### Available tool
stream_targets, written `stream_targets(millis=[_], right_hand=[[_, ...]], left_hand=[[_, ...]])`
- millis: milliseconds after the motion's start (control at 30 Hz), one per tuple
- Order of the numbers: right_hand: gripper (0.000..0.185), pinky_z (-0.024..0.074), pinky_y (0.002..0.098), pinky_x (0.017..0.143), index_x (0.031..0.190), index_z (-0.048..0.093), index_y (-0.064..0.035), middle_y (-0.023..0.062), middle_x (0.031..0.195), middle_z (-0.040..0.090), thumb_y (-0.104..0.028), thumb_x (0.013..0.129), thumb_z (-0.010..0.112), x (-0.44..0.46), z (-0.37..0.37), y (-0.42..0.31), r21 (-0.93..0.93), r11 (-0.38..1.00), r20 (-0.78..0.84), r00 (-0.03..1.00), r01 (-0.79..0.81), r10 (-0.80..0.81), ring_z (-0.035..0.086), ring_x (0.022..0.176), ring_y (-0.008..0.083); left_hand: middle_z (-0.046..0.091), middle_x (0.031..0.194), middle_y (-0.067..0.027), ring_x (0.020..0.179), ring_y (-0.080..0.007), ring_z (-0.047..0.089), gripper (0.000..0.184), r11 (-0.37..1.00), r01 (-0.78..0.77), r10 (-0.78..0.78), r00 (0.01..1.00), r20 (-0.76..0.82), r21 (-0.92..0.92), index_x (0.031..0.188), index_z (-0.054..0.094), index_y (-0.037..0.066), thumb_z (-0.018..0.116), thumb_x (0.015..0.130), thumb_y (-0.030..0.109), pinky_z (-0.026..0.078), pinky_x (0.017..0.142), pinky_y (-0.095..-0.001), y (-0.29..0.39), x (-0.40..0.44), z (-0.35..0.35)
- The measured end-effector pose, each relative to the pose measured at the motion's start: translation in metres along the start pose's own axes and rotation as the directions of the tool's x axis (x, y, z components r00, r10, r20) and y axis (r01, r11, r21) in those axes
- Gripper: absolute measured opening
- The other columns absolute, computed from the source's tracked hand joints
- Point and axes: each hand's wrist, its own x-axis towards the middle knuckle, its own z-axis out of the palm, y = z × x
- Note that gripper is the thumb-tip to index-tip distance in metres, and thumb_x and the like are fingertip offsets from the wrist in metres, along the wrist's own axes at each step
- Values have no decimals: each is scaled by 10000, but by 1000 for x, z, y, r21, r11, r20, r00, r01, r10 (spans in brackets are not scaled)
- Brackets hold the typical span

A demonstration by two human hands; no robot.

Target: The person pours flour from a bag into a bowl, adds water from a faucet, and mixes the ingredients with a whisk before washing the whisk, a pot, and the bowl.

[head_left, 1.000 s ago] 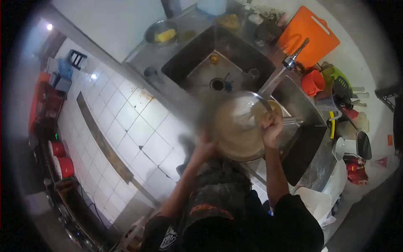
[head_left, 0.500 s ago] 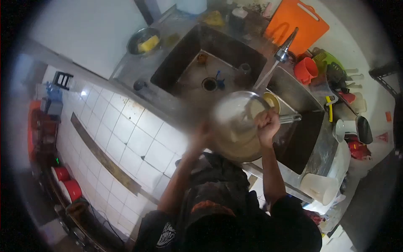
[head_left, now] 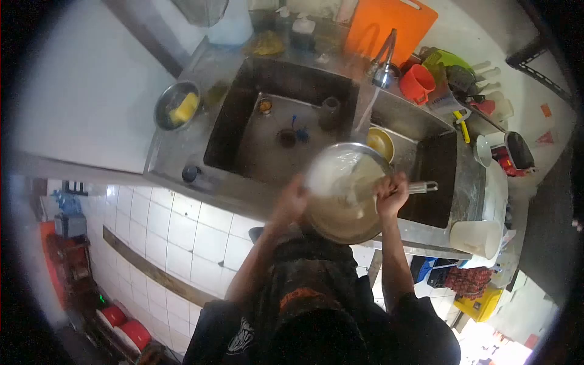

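Right grip [head_left: 391,193] clenches a steel handle [head_left: 421,187] at the metal bowl's [head_left: 344,232] three o'clock. Left grip [head_left: 296,198], blurred, holds the nine-o'clock rim [head_left: 311,213].

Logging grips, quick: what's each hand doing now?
Left hand: at the rim of the metal bowl; too blurred to tell its grip.
Right hand: closed around a metal utensil handle.

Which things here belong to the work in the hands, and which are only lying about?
Belong:
- large bowl of pale mixture, left hand beside it
- metal-handled utensil, gripped by right hand

Apparently lying about:
- orange board, leaning
- red mug
- yellow block in small metal bowl
- yellowish bowl in right-hand sink
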Motion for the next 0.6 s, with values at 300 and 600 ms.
stream_targets(millis=[300,600], right_hand=[[216,283,282,383,702,410,-95,13,534,379,-203,819,556,-22,-8,-13,-214,975,131,987,-59,89,325,408,117],[209,254,264,376,670,392,-111,-7,495,327,-158,828,520,6,3,-13,-280,957,115,992,79,-48,299,382,102]], left_hand=[[404,1347,-224,1252,-305,390,568,999,12,-15,997,73,36,1340,337,-33,539,893,254,312,1026,-363,28,-2,-15],[395,1347,-233,1248,-321,395,553,999,-9,6,995,101,31,1369,313,22,529,892,199,319,1019,-379,30,-7,-15]])
